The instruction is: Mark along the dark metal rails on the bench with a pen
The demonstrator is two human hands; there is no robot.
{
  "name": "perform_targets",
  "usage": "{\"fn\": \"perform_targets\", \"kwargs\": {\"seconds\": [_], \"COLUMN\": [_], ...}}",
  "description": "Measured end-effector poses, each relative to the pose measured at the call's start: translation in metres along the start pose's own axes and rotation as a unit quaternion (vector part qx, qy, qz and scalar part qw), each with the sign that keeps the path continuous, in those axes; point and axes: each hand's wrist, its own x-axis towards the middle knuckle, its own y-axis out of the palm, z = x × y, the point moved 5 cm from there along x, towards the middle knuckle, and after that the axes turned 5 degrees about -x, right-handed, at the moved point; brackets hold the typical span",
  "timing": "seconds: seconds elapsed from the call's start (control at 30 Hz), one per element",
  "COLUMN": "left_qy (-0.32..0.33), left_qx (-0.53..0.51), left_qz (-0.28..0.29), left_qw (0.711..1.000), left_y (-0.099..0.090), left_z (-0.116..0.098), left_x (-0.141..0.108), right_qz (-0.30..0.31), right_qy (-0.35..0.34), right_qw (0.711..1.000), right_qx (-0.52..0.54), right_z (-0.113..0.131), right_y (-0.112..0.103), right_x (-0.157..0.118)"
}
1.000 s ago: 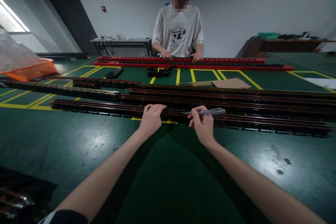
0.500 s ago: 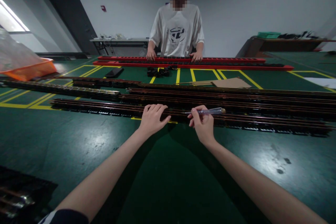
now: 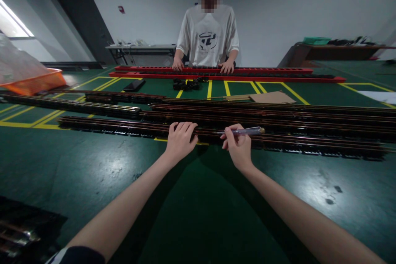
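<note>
A long dark rail (image 3: 136, 126) with thin copper-coloured lines along it lies across the green table in front of me. My left hand (image 3: 181, 139) grips it near the middle, fingers bent over its far side and thumb against its near side. To the right, my right hand (image 3: 237, 145) is closed round a screwdriver (image 3: 248, 131) with a clear handle. Its thin shaft points left, low over the rail, and I cannot tell whether the tip touches. Behind this rail lie several similar dark rails (image 3: 293, 116), close together.
Across the table (image 3: 192, 214) a co-worker (image 3: 208, 33) has both hands on red trays (image 3: 266, 78). Small black parts (image 3: 186, 85), a phone (image 3: 134, 86) and cardboard (image 3: 272, 97) lie between us. An orange basket (image 3: 40, 82) stands left; more dark strips (image 3: 27, 227) sit at lower left.
The front rail has shifted slightly left. My left thumb has drawn in against it. My right hand and the screwdriver have barely moved. One of the co-worker's hands has slid left.
</note>
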Motion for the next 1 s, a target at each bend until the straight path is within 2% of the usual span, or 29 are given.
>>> {"fn": "perform_targets", "kwargs": {"seconds": [0.53,1.0], "left_qy": [0.006,0.011], "left_qx": [0.019,0.018], "left_qz": [0.004,0.003], "left_qw": [1.0,1.0], "left_y": [0.0003,0.0002], "left_z": [0.0014,0.0012], "left_x": [-0.0006,-0.0007], "right_qz": [-0.018,0.025], "right_qy": [0.002,-0.005], "right_qw": [1.0,1.0], "right_qx": [-0.007,-0.011], "right_z": [0.0031,0.0027], "right_y": [-0.002,0.0025], "right_x": [-0.0007,-0.0002]}}
